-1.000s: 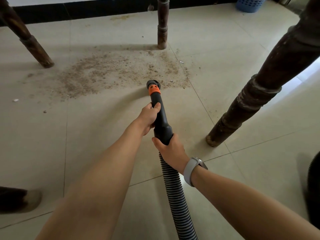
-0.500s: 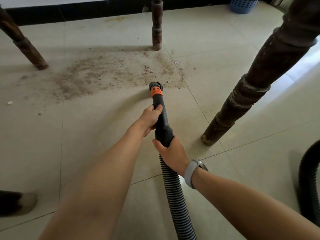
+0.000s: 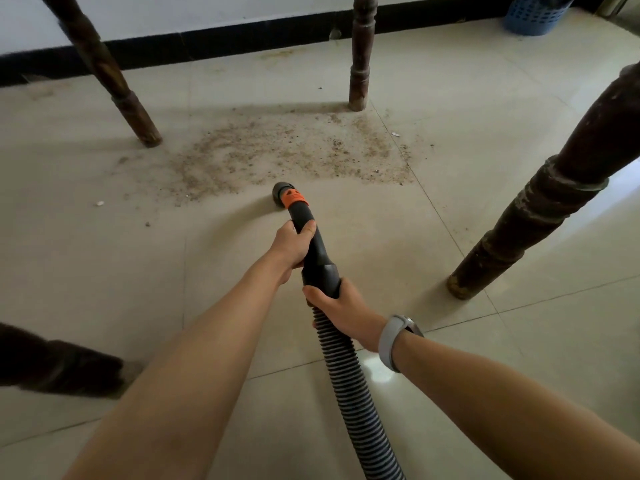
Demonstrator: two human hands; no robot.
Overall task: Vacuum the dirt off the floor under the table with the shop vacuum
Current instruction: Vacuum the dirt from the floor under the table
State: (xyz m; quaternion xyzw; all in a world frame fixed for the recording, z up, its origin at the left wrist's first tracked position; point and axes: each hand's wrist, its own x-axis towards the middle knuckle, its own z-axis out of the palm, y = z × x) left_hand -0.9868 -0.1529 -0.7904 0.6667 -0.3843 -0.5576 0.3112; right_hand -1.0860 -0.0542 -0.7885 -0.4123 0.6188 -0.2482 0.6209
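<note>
A black vacuum nozzle with an orange collar points down at the tiled floor, its mouth at the near edge of a wide brown dirt patch. My left hand grips the nozzle tube just behind the collar. My right hand grips the cuff where the ribbed grey hose joins, a grey watch on its wrist. The hose runs back toward me and out of the bottom edge.
Dark turned wooden table legs stand around the patch: far left, far middle, near right, near left. A blue basket sits at the far right by the black skirting. Small white scraps lie left of the dirt.
The nozzle mouth has swung left along the near edge of the dirt. My view has tilted up, showing more of the wall; the hose loop at the right edge is gone from view.
</note>
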